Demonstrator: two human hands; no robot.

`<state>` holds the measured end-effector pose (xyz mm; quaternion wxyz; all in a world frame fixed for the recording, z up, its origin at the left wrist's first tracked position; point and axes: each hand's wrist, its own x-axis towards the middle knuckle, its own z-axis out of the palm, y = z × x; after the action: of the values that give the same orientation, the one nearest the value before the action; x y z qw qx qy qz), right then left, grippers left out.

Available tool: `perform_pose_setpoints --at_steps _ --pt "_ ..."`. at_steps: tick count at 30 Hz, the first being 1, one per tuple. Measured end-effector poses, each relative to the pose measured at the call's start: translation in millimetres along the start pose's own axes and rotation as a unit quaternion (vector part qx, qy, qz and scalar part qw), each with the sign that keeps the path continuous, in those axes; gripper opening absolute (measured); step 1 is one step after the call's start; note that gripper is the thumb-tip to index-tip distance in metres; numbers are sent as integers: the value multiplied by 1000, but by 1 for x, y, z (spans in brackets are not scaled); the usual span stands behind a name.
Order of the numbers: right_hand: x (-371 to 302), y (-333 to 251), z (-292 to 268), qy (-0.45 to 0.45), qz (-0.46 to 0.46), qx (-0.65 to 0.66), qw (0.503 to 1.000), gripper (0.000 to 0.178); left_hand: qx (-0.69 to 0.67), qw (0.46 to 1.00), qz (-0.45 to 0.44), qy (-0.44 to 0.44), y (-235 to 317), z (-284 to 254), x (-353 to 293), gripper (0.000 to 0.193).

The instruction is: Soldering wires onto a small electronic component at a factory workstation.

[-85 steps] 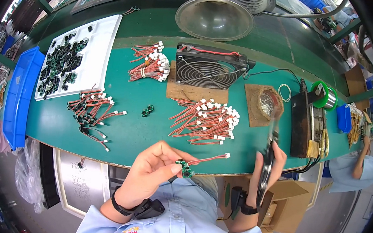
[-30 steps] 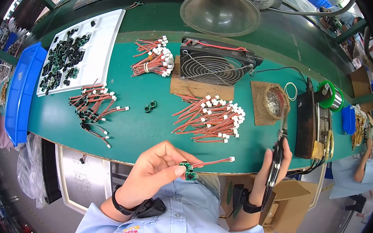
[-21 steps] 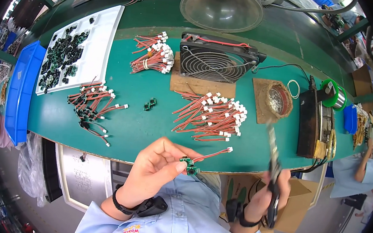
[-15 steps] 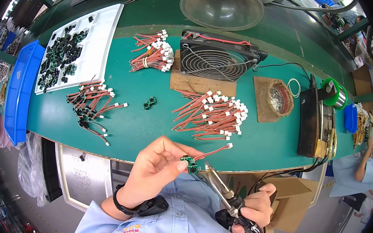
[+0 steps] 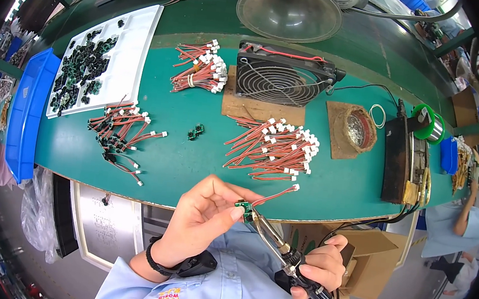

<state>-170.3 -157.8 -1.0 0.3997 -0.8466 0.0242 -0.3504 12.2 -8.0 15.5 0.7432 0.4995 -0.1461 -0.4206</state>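
Between thumb and fingers, my left hand (image 5: 205, 215) pinches a small green circuit board (image 5: 244, 210). A red-and-black wire lead (image 5: 274, 196) with a white plug runs from the board up to the right. My right hand (image 5: 322, 268) grips a soldering iron (image 5: 279, 247) by its black handle. The iron's tip meets the board's right side; whether it touches a wire end is too small to tell. Ahead lies a pile of loose wire leads (image 5: 274, 148). Two small boards (image 5: 195, 132) rest left of that pile.
At left are wired boards (image 5: 117, 132), a white tray (image 5: 131, 41) of small parts and a blue bin (image 5: 22, 128). A bundle of leads (image 5: 198, 70), a fan (image 5: 284, 76), a tip-cleaning pot (image 5: 359, 129), a solder spool (image 5: 428, 123) and a soldering station (image 5: 398, 159) stand farther back.
The soldering iron has moved left, bringing its tip onto the board. My left hand keeps its pinch almost unmoved. The whole view has shifted slightly.
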Motion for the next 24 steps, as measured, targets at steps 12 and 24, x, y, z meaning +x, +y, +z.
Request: perform_pose_setpoints --at_steps 12,24 --pt "-2 -2 -2 -9 -1 -11 1000 33 -4 1000 3 -4 -1 1 0 11" --pt "-2 -2 -3 -18 -9 -24 999 33 -5 1000 14 -3 -1 2 0 10"
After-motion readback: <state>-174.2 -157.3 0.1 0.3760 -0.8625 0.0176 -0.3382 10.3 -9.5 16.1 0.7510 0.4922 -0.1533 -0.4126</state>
